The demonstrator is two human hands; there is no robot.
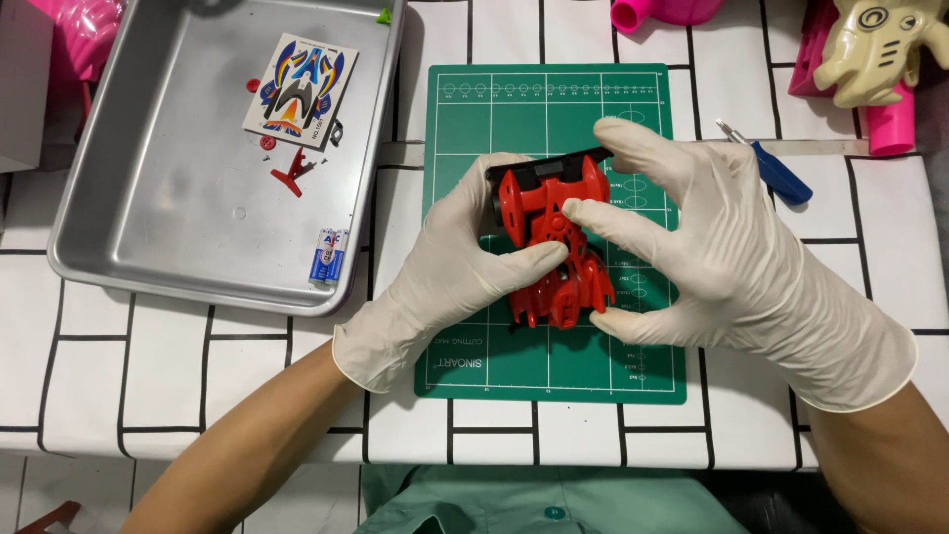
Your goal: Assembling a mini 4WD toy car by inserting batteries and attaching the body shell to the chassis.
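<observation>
1. While both gloved hands close around it, the red toy car body (550,247) sits above the middle of the green cutting mat (465,129), upside down as far as can be told.
2. The left hand (450,272) cups its left side, fingers curled on the shell and thumb pressed across the middle.
3. The right hand (712,247) pinches it from the right, fingers spread over the far black edge and the near nose.
4. Judging by loose parts, assembly looks partway done: a small red piece (294,174) and tiny bits lie unused in the metal tray (129,247) at far left.
5. A colourful sticker sheet (301,91), rectangular and unpeeled, lies in the tray's far part.
6. Blue-and-white batteries (328,257) rest at the tray's near edge.
7. A blue-handled tool (776,168) lies on the desk, right of the mat.
</observation>
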